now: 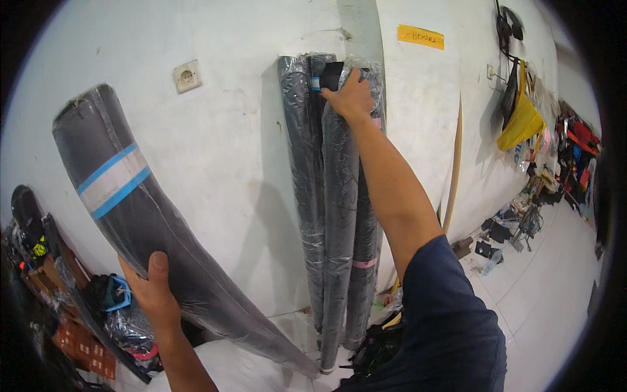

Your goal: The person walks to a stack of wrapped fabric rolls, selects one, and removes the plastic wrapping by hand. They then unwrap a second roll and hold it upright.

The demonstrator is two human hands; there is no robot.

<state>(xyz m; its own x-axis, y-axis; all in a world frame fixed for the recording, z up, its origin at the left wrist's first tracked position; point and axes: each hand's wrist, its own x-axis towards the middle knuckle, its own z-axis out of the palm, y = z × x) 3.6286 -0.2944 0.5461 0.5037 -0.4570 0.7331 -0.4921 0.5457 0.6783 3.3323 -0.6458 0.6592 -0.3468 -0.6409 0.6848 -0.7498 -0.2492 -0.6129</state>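
Observation:
A long dark grey roll of fabric-like material (pixel 189 255) in clear plastic leans from upper left to the floor. A white and blue band (pixel 115 181) wraps its upper part. My left hand (pixel 153 284) grips it below the band, thumb on the near side and fingers partly hidden behind. Against the wall several similar wrapped rolls stand upright. My right hand (pixel 353 97) closes on the top of the front standing roll (pixel 339 189), beside its black end (pixel 331 76). Pink bands (pixel 364 264) circle the roll behind it.
A wall socket (pixel 187 76) and a yellow paper label (pixel 420 37) are on the white wall. Piled goods and a blue basket (pixel 119 293) lie at left. Bags, including a yellow one (pixel 522 124), hang at right above clutter on the tiled floor (pixel 522 307).

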